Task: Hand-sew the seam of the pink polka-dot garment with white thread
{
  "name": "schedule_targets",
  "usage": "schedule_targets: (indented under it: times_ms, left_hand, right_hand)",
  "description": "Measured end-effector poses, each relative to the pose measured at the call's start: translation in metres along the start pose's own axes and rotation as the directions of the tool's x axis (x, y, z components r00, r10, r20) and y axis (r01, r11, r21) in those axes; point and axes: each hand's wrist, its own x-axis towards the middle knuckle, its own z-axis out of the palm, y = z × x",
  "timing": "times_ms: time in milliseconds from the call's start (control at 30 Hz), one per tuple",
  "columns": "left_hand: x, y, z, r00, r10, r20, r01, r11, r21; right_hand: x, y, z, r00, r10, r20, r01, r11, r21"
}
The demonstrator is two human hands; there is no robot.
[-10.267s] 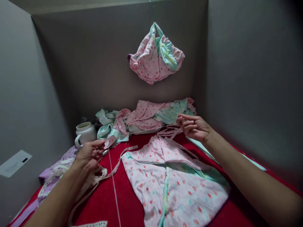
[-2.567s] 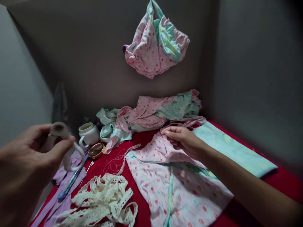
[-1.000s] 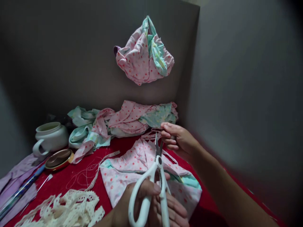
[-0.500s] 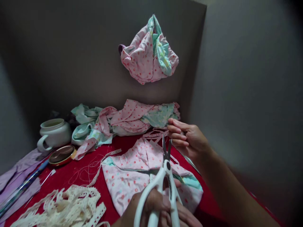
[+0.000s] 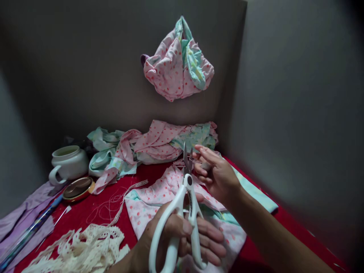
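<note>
My left hand (image 5: 176,231) holds a pair of scissors (image 5: 184,197) with white handles, blades parted and pointing up and away. Just right of the blades is my right hand (image 5: 216,170), fingers curled together around what looks like fine thread (image 5: 193,161). A small greyish thing shows between those fingers, too unclear to name. Below both hands lies a sewn pink dotted cloth piece (image 5: 142,218) with mint-green edges, partly covered by the left hand and scissors.
White lace trim (image 5: 85,250) is heaped front left. Behind it are a round tin (image 5: 78,189), a white mug (image 5: 69,163) and purple cloth (image 5: 34,204). Pink and green scraps (image 5: 159,142) line the wall. A similar cloth piece (image 5: 170,68) hangs above. Folded mint cloth (image 5: 257,193) lies at right.
The scissors and my left hand have shifted slightly left and up. My right hand has moved left and its fingers have loosened a little. More of the folded mint cloth shows.
</note>
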Motion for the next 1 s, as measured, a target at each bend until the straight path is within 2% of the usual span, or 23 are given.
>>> schedule_targets:
  times_ms: [67,167,267,333,400,500,633,800,1000]
  left_hand:
    - [0.0,0.001,-0.001,1.0,0.01,0.017,-0.01,1.0,0.015]
    - [-0.001,0.0,0.002,0.999,0.047,0.025,-0.047,0.999,0.003]
    - [-0.002,0.001,0.007,0.997,0.075,-0.001,-0.075,0.997,0.003]
    - [-0.002,0.004,0.011,0.997,0.076,-0.018,-0.076,0.997,0.023]
    - [-0.002,0.007,0.014,0.996,0.079,-0.039,-0.078,0.996,0.037]
    - [-0.003,0.01,0.016,0.996,0.059,-0.069,-0.055,0.996,0.065]
    - [-0.005,0.011,0.017,0.991,-0.043,-0.125,0.058,0.992,0.117]
    - [-0.008,0.011,0.017,0.991,0.055,-0.121,-0.038,0.989,0.14]
    - [-0.015,0.028,0.02,0.972,0.08,-0.222,-0.022,0.968,0.25]
  right_hand:
    - [0.001,0.001,0.001,0.997,0.083,-0.006,-0.083,0.996,-0.022]
    - [0.0,0.002,0.003,0.971,0.225,0.08,-0.221,0.973,-0.061]
    - [0.001,0.005,0.002,0.951,0.294,0.095,-0.277,0.947,-0.162]
    - [0.005,0.009,-0.002,0.969,0.24,0.057,-0.217,0.939,-0.268]
    - [0.01,0.015,-0.006,0.991,0.126,0.041,-0.102,0.923,-0.37]
    - [0.017,0.022,-0.013,0.999,0.013,0.049,0.009,0.907,-0.42]
    - [0.018,0.028,-0.015,0.994,-0.014,0.104,0.059,0.897,-0.438]
    - [0.016,0.028,-0.013,0.993,0.006,0.12,0.054,0.869,-0.493]
    - [0.018,0.025,-0.016,0.993,0.001,0.119,0.072,0.794,-0.604]
